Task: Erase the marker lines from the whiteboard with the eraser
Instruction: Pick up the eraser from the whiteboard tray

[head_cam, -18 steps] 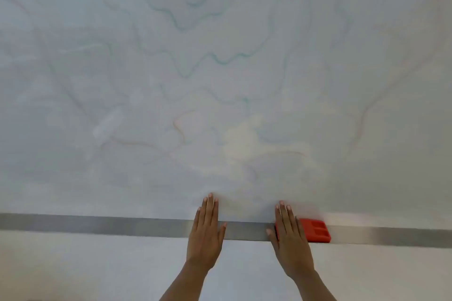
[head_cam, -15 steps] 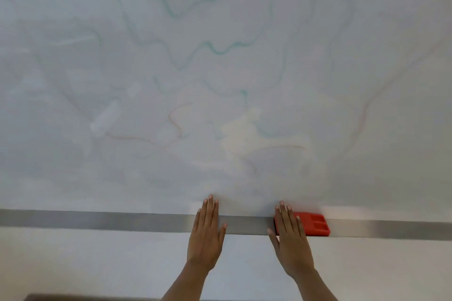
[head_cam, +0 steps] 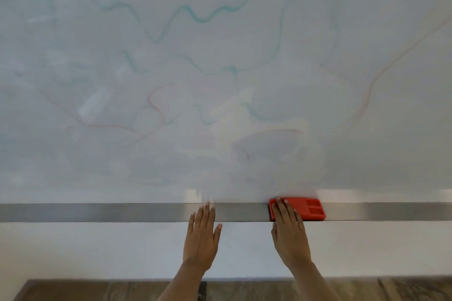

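Whiteboard (head_cam: 367, 19): pale grey-white, smeared; wavy teal marker lines (head_cam: 203, 16) above, thin faded red ones (head_cam: 156, 107) lower. Eraser (head_cam: 305, 208): bright red-orange. Frame strip (head_cam: 97, 212): brushed silver-grey. Floor (head_cam: 97, 291): brown wood grain.

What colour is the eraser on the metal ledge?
The eraser is bright red-orange; the head view shows it, partly under the right hand's fingers.

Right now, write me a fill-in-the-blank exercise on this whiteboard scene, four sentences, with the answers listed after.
1. The eraser is coloured ____.
2. The fingers of the ____ hand rest on the eraser.
3. The eraser sits on the metal ____ along the bottom edge of the whiteboard.
4. The left hand lies flat and holds ____.

Missing words: red; right; rail; nothing
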Demonstrator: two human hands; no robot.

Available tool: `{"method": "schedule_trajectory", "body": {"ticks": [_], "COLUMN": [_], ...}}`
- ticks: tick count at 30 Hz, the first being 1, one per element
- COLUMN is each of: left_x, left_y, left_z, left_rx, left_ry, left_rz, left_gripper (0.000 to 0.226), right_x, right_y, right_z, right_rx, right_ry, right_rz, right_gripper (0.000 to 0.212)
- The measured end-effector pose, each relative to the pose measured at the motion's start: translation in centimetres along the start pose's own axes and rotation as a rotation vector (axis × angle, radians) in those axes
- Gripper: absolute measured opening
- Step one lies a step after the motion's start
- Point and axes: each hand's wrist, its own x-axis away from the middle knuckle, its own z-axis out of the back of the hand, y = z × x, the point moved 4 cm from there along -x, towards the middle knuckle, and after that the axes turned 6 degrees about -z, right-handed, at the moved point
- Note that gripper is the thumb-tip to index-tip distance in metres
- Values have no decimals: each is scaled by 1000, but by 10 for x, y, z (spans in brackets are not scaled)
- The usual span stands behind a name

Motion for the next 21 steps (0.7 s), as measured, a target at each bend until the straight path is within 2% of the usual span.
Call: {"method": "schedule_trajectory", "body": {"ticks": [1, 2, 4, 6, 10, 12, 14, 15, 17, 20, 21], "left_x": [-2, -3, -5, -4, -4, -1, 4, 4, 4, 2, 0], "left_y": [-3, -7, -10, -9, -12, -9, -4, -2, -3, 2, 3], "left_z": [-6, -12, -16, -12, -14, -1, 11, 16, 18, 26, 29], "left_rx": [-27, -28, 3, 2, -21, 8, 51, 7, -30, -70, -78], "left_ry": [27, -21, -36, -15, -24, 58, -51, -16, 48, 74, 81], "left_rz": [-8, 5, 17, 29, 12, -42, -60, -73, -99, -151, -174], "left_gripper": [101, 103, 82, 58, 55, 59, 72, 75, 77, 76, 75], "right_x": [-1, -3, -7, -12, -18, -16, -13, -13, -21, -37, -41], "right_y": [2, 4, 12, 18, 19, 20, 21, 23, 28, 34, 36], "right_z": [0, 2, 7, 9, 15, 18, 22, 23, 24, 34, 38], "right_rx": [-16, -37, -90, -138, -137, -133, -135, -148, -298, -802, -897], "right_ry": [7, 17, 26, -38, -61, 30, 7, 17, -24, -20, 28], "right_rz": [7, 14, 7, 0, 43, 63, 51, 69, -34, -349, -398], "right_gripper": [50, 43, 28, 40, 36, 23, 48, 50, 18, 15, 15]}}
